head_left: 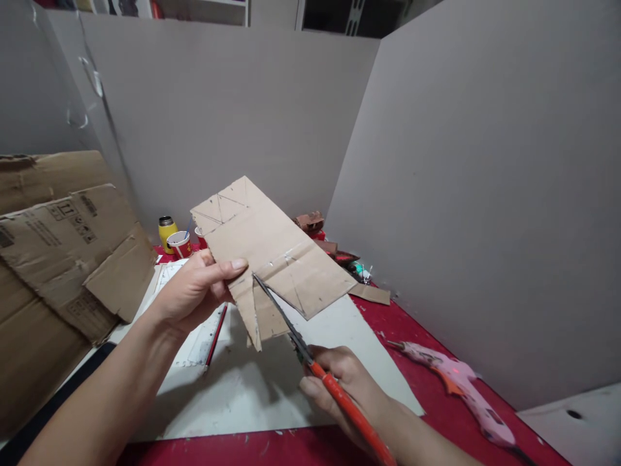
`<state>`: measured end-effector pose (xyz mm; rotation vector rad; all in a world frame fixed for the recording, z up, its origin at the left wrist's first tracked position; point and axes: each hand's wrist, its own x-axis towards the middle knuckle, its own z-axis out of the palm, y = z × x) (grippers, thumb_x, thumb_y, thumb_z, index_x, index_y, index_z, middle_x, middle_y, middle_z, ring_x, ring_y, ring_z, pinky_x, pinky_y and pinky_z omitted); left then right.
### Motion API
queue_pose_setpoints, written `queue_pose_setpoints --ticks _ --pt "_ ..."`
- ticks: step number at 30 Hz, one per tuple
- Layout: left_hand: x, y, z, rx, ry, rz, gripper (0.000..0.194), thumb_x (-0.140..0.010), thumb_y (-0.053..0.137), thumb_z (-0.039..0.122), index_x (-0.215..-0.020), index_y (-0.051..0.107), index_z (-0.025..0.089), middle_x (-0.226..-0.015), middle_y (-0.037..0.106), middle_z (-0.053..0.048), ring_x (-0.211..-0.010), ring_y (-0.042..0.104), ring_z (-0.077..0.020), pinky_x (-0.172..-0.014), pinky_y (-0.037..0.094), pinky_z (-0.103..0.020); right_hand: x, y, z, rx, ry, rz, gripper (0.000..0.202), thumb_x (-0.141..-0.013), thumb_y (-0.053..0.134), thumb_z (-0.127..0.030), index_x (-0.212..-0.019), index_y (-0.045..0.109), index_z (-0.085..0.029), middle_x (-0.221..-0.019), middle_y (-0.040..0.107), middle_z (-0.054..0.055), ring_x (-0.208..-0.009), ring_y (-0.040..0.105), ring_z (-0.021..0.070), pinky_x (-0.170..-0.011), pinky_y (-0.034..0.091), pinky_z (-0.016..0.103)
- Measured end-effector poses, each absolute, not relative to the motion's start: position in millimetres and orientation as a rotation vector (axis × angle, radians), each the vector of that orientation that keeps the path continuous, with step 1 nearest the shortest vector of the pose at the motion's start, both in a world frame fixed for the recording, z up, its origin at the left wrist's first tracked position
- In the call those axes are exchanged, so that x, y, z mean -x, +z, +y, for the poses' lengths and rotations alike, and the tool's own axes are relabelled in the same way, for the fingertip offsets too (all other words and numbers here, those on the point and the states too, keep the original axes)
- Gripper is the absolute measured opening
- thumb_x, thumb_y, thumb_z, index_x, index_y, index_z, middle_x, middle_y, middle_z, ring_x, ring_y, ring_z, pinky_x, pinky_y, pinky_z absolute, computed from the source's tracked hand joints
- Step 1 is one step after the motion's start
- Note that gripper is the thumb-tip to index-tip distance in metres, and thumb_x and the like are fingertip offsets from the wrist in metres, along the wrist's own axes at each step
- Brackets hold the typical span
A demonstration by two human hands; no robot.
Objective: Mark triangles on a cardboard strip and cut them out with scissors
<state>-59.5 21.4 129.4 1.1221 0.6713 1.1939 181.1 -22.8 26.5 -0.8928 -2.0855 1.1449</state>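
My left hand grips a piece of cardboard by its left edge, thumb on top and fingers underneath. Pencil lines mark its upper corner, and a wedge-shaped gap opens in its lower side. In my right hand is a pair of scissors with red handles, the fingers wrapped around them. The blades reach into the cut, their tips close to my left thumb. A narrow cardboard strip hangs left of the blades, and my palm hides part of the handles.
A pink glue gun lies on the red tabletop at right. Under my hands is a white sheet with a red pencil. Large cardboard sheets lean at left. A yellow bottle and paper cup stand behind.
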Motion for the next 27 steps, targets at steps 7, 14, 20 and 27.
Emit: queue_pose_setpoints --ticks 7,14,20,27 --pt "62 130 22 -1.169 1.175 0.623 0.024 -0.069 0.085 0.022 -0.090 0.077 0.012 -0.078 0.075 -0.008 -0.082 0.072 -0.0238 -0.078 0.058 -0.033 -181 37 -25 0.924 1.124 -2.178 0.048 -0.096 0.043 -0.062 -0.070 0.035 -0.022 -0.065 0.031 -0.006 -0.057 0.028 0.0109 -0.050 0.026 0.025" --pt "63 128 23 -1.176 1.164 0.632 0.026 -0.070 0.084 0.023 -0.092 0.076 0.013 -0.084 0.077 -0.011 -0.095 0.073 -0.0299 -0.084 0.059 -0.038 -181 34 -26 0.945 1.152 -2.147 0.043 -0.098 0.046 -0.055 -0.071 0.036 -0.022 -0.065 0.031 -0.007 -0.057 0.026 0.0109 -0.050 0.025 0.025" --pt "67 130 23 -1.203 1.154 0.621 0.019 -0.073 0.081 0.022 -0.090 0.076 0.013 -0.078 0.075 -0.009 -0.087 0.073 -0.0266 -0.079 0.058 -0.034 -181 31 -26 0.816 1.212 -2.108 0.048 -0.094 0.053 -0.056 -0.067 0.033 -0.022 -0.065 0.027 -0.007 -0.056 0.025 0.0098 -0.049 0.023 0.025" --pt "71 129 24 -1.218 1.138 0.639 0.018 -0.069 0.084 0.024 -0.079 0.074 0.012 -0.064 0.067 -0.004 -0.065 0.065 -0.0171 -0.062 0.051 -0.025 -181 30 -25 0.847 1.251 -2.085 0.051 -0.091 0.054 -0.065 -0.070 0.037 -0.022 -0.062 0.027 -0.008 -0.055 0.024 0.0093 -0.047 0.022 0.025"
